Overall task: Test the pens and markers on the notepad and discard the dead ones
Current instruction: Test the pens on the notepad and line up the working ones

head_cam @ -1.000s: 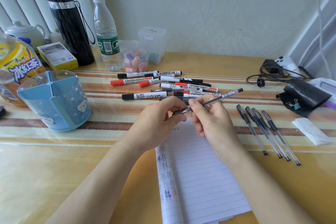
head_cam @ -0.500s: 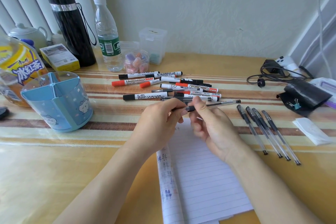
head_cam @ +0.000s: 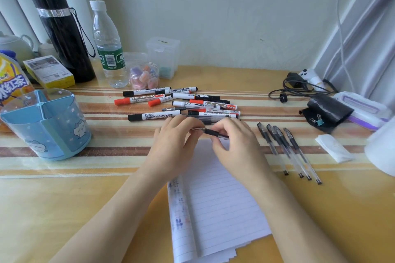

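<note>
pen [head_cam: 213,134] seemingly between left hand [head_cam: 175,144], right hand [head_cam: 237,145]

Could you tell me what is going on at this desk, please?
A person grips one pen between the left hand and right hand, over the top of the notepad. The open page looks blank; scribbles show on its rolled left edge. The markers lie piled behind, and four more pens lie in a row to the right.
</note>
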